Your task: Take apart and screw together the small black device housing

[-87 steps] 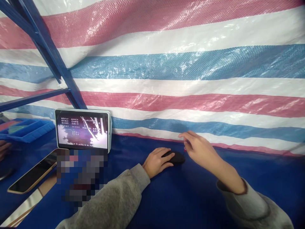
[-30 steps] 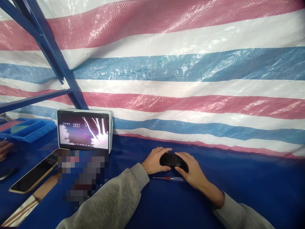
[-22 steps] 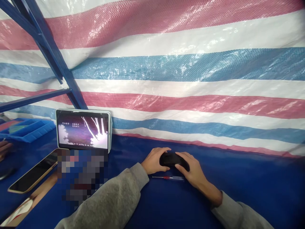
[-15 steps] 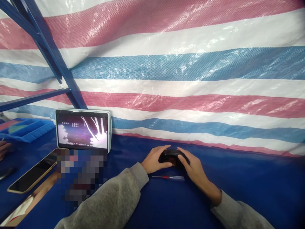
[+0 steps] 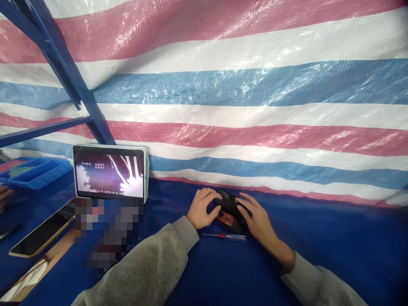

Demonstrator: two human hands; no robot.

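Observation:
A black computer mouse (image 5: 237, 222) lies opened up on the blue table, with a red circuit board (image 5: 225, 219) showing inside. Its black top cover (image 5: 227, 198) is tilted up at the back. My left hand (image 5: 204, 208) pinches the cover's left side between thumb and fingers. On the other side, my right hand (image 5: 256, 216) has its fingers curled against the cover and the right edge of the mouse; its fingertips are partly hidden. Just in front of the mouse lies a small screwdriver (image 5: 225, 236) with a red and clear handle, touched by neither hand.
A tablet (image 5: 110, 173) stands upright at the left, playing a video. A phone (image 5: 47, 227) and a blue compartment tray (image 5: 41, 172) lie farther left. Another person's hand (image 5: 4, 197) shows at the left edge. Striped sheeting (image 5: 255, 136) hangs behind the table.
The mouse's top cover has been raised and tipped back, so the red circuit board is now in plain sight. Both hands have shifted slightly with it. The screwdriver stays put.

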